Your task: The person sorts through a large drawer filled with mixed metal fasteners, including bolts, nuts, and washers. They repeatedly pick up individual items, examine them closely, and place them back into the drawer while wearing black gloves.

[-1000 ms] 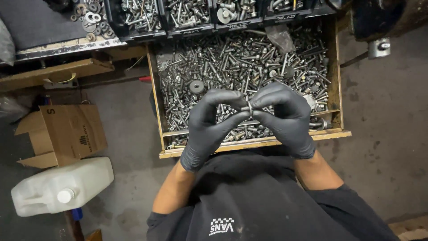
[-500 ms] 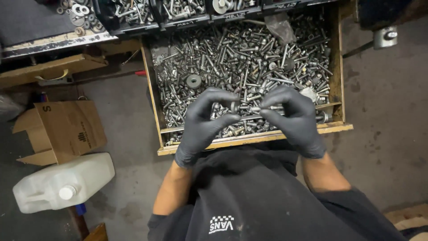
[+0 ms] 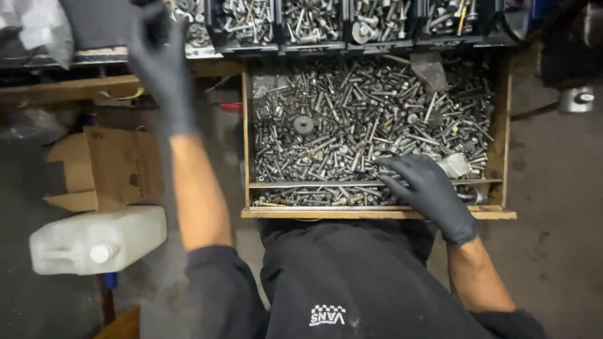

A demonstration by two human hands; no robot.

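The right hand (image 3: 430, 191), in a black glove, lies palm down on the heap of bolts (image 3: 370, 119) at the near right of the wooden drawer (image 3: 246, 138). Its fingers (image 3: 392, 168) are spread and slightly curled, their tips pressed in among the screws, so the grip is wide and loose, raking through the pile and not pinched on any one piece; whether a small bolt is caught under the palm I cannot tell. The wrist crosses the drawer's front rail and the thin wooden divider (image 3: 314, 184) that fences off a narrow front strip of shorter screws.

The left hand (image 3: 157, 59), also gloved, is raised well apart from the drawer, up at the far left by the edge of the shelf (image 3: 75, 88). It is blurred, and its fingers seem drawn together at the top, but whether they pinch anything I cannot tell.

The drawer is pulled out towards the person's lap, which puts the whole mixed heap under the eyes and within reach of both arms. A large round washer (image 3: 304, 124) lies flat on top of the bolts, left of centre. Behind the drawer stands a row of black bins (image 3: 314, 25) with sorted screws and washers. On the floor to the left sit an open cardboard box (image 3: 103, 166) and a white plastic jug (image 3: 97, 240) lying on its side.
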